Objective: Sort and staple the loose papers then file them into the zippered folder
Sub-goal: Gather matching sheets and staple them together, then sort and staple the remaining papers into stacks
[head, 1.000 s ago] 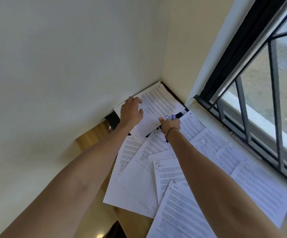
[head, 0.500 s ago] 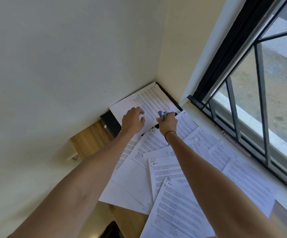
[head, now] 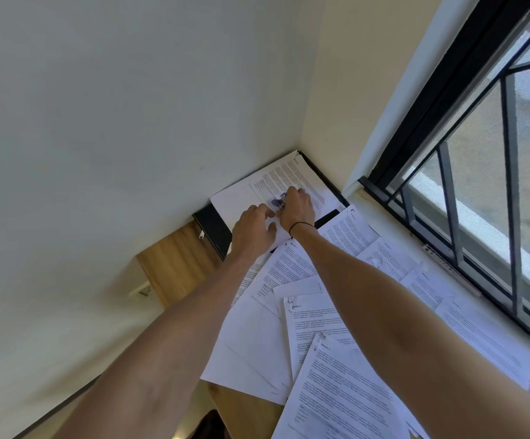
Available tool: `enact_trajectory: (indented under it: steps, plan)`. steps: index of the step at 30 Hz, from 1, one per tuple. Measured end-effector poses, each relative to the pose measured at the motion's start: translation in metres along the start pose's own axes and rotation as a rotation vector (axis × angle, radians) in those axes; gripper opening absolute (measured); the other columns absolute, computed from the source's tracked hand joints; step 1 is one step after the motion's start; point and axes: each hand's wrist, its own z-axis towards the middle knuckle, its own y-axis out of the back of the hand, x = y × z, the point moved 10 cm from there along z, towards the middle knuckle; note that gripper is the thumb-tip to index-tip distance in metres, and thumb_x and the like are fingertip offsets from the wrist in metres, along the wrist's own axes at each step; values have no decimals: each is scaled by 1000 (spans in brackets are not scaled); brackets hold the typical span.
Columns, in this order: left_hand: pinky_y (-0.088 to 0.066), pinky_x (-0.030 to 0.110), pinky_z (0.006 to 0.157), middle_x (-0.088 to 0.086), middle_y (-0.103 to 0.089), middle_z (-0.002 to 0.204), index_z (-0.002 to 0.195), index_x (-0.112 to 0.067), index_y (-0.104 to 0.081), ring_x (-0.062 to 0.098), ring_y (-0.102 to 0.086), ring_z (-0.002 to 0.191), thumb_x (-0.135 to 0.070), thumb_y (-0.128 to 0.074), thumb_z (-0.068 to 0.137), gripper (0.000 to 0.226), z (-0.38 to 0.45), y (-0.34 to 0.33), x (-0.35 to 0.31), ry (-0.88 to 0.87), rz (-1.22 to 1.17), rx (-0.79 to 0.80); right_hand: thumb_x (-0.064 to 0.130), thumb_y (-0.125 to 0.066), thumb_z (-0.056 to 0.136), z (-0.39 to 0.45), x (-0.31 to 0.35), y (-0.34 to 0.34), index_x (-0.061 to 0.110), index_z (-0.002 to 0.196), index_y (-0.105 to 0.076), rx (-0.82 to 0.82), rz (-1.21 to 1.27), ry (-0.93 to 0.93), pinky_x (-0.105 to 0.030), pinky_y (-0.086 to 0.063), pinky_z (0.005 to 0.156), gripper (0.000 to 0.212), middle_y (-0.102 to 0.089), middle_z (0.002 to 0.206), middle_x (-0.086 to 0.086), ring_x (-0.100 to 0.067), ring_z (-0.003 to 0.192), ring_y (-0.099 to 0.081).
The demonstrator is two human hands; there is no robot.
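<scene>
right hand point(head: 296, 208) curled round a small blue stapler point(head: 278, 202), far corner of the desk point(head: 175, 267). left hand point(head: 254, 231) flat, fingers straight, pressing the paper set point(head: 284, 182) that lies on the black zippered folder point(head: 214, 228). paper thin, light, floppy, likely slides; pin it flat, staple at a corner. loose papers point(head: 330, 337) overlap nearer, matte white, printed. folder looks stiffer, smooth.

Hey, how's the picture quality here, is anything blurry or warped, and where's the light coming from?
Head view: daylight comes through the window on the right, leaving the papers bright. The wide lens bends the window frame and stretches both forearms. The right hand and the small bluish object it grips are motion-blurred; the left hand is slightly soft. Printed text is too blurred to read.
</scene>
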Motion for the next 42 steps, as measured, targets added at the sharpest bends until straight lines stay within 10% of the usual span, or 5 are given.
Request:
enact_trajectory:
  steps: [6, 30, 42]
  plan:
    - [-58, 40, 82, 1, -66, 115, 116, -17, -63, 19, -64, 105, -23, -70, 94, 24, -13, 4, -1, 13, -25, -18, 32, -84, 85, -4, -3, 1, 4, 115, -54, 31, 15, 30, -41, -48, 89, 51, -57, 120, -18, -33, 113, -53]
    - [-45, 21, 52, 5, -67, 112, 115, -12, -58, 18, -66, 86, -17, -80, 83, 39, -129, 23, 86, 455, -191, -207, 8, -68, 95, -135, -93, 15, 10, 130, -55, -50, 127, -101, -43, -49, 96, 38, -54, 133, -12, -30, 124, -48]
    - [-54, 23, 56, 2, -72, 105, 107, -13, -63, 14, -70, 82, -30, -74, 95, 24, -147, -4, 132, 633, -422, -14, 0, -67, 93, -132, -65, -9, 9, 130, -53, -5, 107, -69, -45, -51, 97, 41, -52, 132, -13, -31, 124, -47]
